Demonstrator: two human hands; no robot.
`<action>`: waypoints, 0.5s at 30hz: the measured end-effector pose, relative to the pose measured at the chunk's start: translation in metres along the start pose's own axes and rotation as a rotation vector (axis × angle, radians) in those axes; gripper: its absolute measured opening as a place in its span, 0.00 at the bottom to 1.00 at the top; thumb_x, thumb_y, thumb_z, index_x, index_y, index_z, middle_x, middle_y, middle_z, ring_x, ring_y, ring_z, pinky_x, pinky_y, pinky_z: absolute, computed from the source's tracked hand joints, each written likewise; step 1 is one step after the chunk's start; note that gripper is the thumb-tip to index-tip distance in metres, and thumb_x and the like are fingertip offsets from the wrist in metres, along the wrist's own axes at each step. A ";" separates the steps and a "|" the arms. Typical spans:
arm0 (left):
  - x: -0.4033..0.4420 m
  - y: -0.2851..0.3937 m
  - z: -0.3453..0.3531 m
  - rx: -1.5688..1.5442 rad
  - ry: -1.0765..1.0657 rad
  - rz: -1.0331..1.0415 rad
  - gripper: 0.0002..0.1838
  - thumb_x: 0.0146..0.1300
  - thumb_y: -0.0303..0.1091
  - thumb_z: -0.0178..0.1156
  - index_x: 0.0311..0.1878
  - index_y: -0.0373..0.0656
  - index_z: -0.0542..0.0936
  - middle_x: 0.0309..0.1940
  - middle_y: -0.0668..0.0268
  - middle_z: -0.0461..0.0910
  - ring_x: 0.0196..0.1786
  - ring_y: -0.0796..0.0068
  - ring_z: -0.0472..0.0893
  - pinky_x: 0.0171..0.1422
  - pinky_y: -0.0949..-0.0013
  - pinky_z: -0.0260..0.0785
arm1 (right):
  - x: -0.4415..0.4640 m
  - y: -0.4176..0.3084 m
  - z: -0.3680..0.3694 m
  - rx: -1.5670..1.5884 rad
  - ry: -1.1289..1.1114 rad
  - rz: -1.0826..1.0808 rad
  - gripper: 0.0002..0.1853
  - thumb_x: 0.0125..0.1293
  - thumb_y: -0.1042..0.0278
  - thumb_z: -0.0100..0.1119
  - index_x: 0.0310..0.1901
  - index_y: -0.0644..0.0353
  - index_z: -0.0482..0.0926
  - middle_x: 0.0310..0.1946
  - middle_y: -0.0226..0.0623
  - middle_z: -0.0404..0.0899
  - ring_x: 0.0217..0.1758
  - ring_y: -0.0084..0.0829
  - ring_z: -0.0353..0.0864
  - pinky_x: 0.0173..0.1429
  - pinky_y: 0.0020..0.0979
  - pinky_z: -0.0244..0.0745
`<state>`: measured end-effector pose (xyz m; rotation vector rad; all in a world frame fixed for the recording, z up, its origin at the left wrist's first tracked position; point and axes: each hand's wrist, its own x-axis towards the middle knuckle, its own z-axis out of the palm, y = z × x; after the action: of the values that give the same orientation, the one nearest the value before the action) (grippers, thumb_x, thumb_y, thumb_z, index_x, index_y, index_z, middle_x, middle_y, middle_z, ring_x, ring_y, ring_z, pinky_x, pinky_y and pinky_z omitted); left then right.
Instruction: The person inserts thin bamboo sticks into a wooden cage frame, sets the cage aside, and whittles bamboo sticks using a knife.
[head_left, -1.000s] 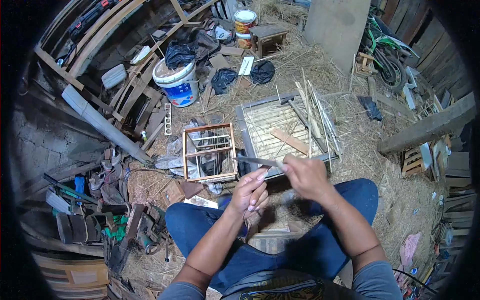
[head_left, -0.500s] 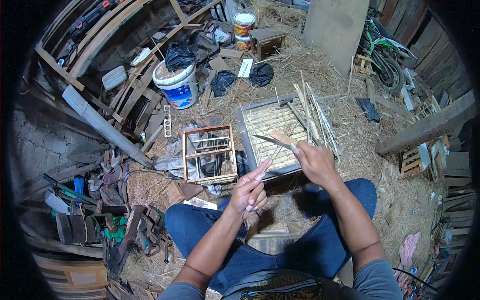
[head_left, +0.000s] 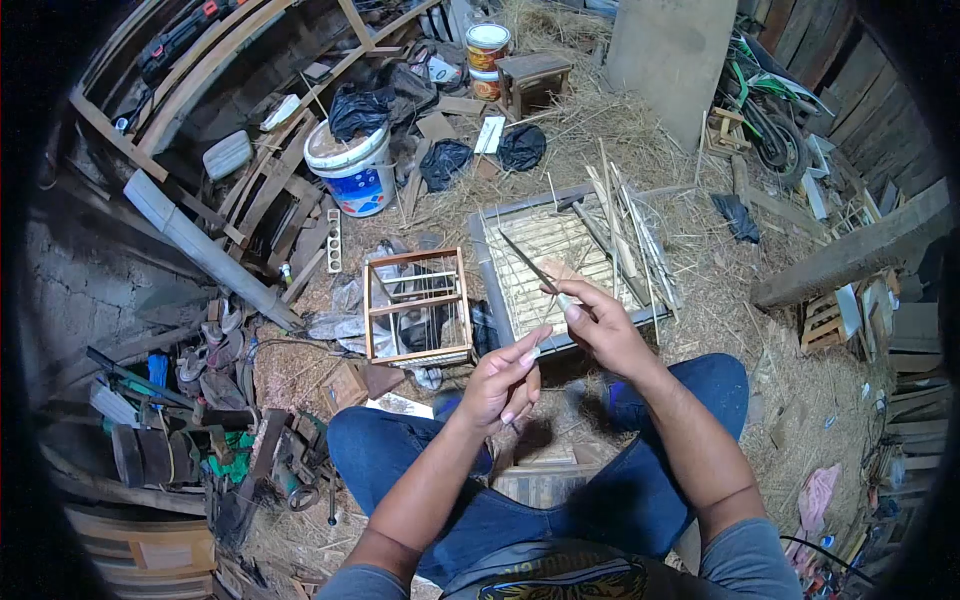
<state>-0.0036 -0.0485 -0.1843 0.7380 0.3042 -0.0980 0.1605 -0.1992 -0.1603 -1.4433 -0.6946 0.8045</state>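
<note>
My right hand is closed around the handle of a knife, its dark blade pointing up and to the left. Just below and left of it, my left hand pinches thumb against fingers; whatever sits in that pinch is too small to make out. The two hands are close together above my lap. Beyond them lies a grey-framed panel with pale slats, partly behind the knife. A small wooden frame cage with thin bars stands to the left of the panel.
Thin pale strips and a hammer-like tool rest on the panel. A white bucket, black plastic bags and a small stool stand farther off. Straw covers the floor; a wooden beam lies to the right.
My right hand has moved left and slightly down, closer to my left hand. The knife has swung so its tip points more upward. My left hand has shifted slightly.
</note>
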 end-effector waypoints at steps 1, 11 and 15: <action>0.001 0.001 0.003 0.041 0.006 0.026 0.27 0.84 0.35 0.48 0.82 0.44 0.62 0.18 0.65 0.75 0.09 0.84 0.63 0.15 0.78 0.59 | 0.000 0.000 0.001 -0.028 -0.012 -0.020 0.23 0.83 0.57 0.54 0.69 0.64 0.76 0.66 0.38 0.79 0.71 0.28 0.73 0.75 0.33 0.66; 0.005 0.002 0.004 0.050 -0.008 0.089 0.26 0.85 0.36 0.46 0.82 0.46 0.62 0.14 0.68 0.72 0.07 0.82 0.62 0.15 0.76 0.60 | -0.016 -0.009 0.008 -0.941 0.080 -0.304 0.12 0.77 0.51 0.57 0.46 0.49 0.80 0.27 0.40 0.84 0.31 0.49 0.86 0.31 0.47 0.77; 0.001 0.005 -0.001 -0.087 -0.082 0.048 0.26 0.85 0.36 0.46 0.81 0.43 0.62 0.12 0.69 0.69 0.07 0.81 0.61 0.14 0.76 0.59 | -0.010 -0.012 -0.002 -0.997 0.151 -0.408 0.11 0.75 0.51 0.59 0.43 0.49 0.79 0.25 0.37 0.83 0.28 0.44 0.86 0.28 0.47 0.76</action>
<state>-0.0015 -0.0445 -0.1819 0.6528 0.2113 -0.0692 0.1572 -0.2076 -0.1481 -2.0986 -1.3166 -0.0258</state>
